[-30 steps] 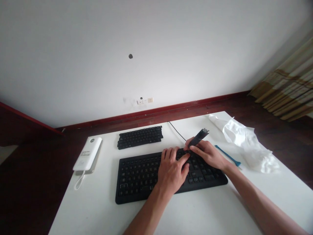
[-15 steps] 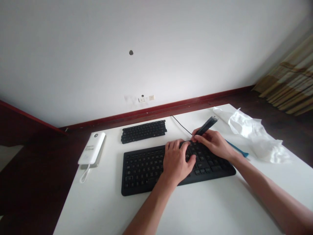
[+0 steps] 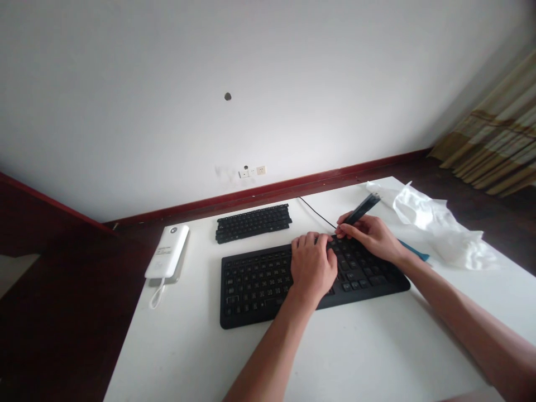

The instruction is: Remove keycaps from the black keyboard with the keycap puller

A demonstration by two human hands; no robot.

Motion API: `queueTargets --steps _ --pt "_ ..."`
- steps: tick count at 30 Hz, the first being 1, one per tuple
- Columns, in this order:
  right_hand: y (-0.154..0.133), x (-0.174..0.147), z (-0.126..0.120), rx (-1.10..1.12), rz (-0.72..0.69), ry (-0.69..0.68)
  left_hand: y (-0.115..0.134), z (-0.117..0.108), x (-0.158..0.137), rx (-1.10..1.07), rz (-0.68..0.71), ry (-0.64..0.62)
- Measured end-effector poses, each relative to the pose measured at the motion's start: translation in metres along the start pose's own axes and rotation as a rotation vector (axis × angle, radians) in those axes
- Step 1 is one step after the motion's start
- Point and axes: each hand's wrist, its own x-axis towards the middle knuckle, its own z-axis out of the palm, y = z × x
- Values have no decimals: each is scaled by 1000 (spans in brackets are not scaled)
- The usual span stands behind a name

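Note:
A full-size black keyboard (image 3: 268,285) lies on the white table. On its middle keys rests my left hand (image 3: 314,262), palm down, holding nothing, with the thumb close beside the index finger. At the keyboard's far edge, right of the middle, my right hand (image 3: 366,237) is closed around a long black brush-like tool (image 3: 363,207). The tool leans up to the right, and its lower tip is hidden by the fingers. A thin black cable (image 3: 316,212) runs from near those fingers to the table's back edge.
Behind the keyboard lies a loose black sheet of keys (image 3: 253,223). A white power bank (image 3: 168,251) with a looped cord is at the left. Crumpled white plastic (image 3: 435,223) and a blue tool (image 3: 414,249), partly covered by my right arm, are at the right.
The view has shifted slightly. My left thumb has drawn in toward the index finger from a wider spread. My right hand still grips the black tool near the keyboard's far edge.

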Motion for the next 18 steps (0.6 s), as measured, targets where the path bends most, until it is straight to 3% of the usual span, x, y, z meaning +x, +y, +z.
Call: queueTargets --steps 12,18 --pt "-8 -6 4 -56 -107 -4 5 5 4 80 -34 33" --pt "-12 -7 3 -101 -92 32 10 10 10 72 -83 44"
